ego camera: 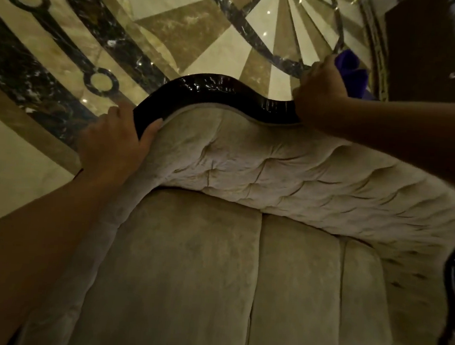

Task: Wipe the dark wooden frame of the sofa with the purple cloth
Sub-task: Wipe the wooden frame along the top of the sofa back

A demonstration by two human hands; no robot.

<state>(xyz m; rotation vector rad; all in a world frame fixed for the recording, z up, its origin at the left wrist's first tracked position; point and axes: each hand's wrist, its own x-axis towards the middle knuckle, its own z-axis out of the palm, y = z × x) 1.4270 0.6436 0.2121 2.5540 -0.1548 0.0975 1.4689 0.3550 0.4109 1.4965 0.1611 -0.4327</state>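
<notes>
The sofa's dark glossy wooden frame [214, 88] curves along the top of the tufted beige backrest [288, 174]. My left hand [114, 141] grips the frame's left end, thumb on the cushion side. My right hand [319, 94] presses on the frame's right part, closed on the purple cloth [351, 70], which bunches out behind my fingers. The frame under my right hand and arm is hidden.
Beige seat cushions [239, 282] lie below the backrest. Behind the sofa spreads a patterned marble floor [178, 18]. A dark wooden cabinet [421, 51] stands at the upper right. A dark curved piece of furniture [450, 298] shows at the right edge.
</notes>
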